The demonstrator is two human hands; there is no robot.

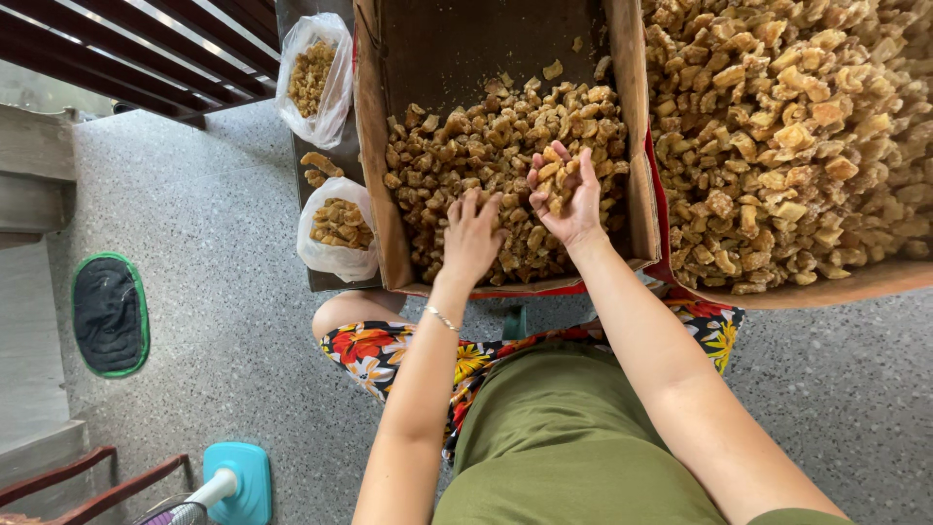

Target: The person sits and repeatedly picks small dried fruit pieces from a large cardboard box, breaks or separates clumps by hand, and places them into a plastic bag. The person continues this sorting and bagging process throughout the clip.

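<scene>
**Brown candied chunks, cardboard box, two hands at work**

1. Candied chunks (486, 146): golden-brown, lumpy, sugar-crusted pieces heaped in the lower half of an open cardboard box (374, 146), which serves as landmark for all entries below.

2. Right hand (566, 197): over the heap at the box's right side, palm up, fingers curled loosely about a small cluster of chunks resting in the cupped palm.

3. Left hand (472, 236): just left of the right hand, palm down, fingers spread narrowly and pressed into the heap, touching the chunks; whether it grips any cannot be told. A thin bracelet (441, 318) circles the wrist.

4. Second box (855, 282): immediately right of the landmark box, larger, filled with paler chunks of the same kind; a red edge shows between the two.

5. Clear plastic bag, upper (313, 73): left of the box, partly filled with chunks, top open.

6. Clear plastic bag, lower (337, 228): left of the box, nearer the person, also holding chunks. Loose chunks lie between the bags on a dark tray (326, 280).

7. Speckled grey floor (214, 243): beneath everything; a dark oval mat with green border (110, 314) lies far left of the box.
</scene>
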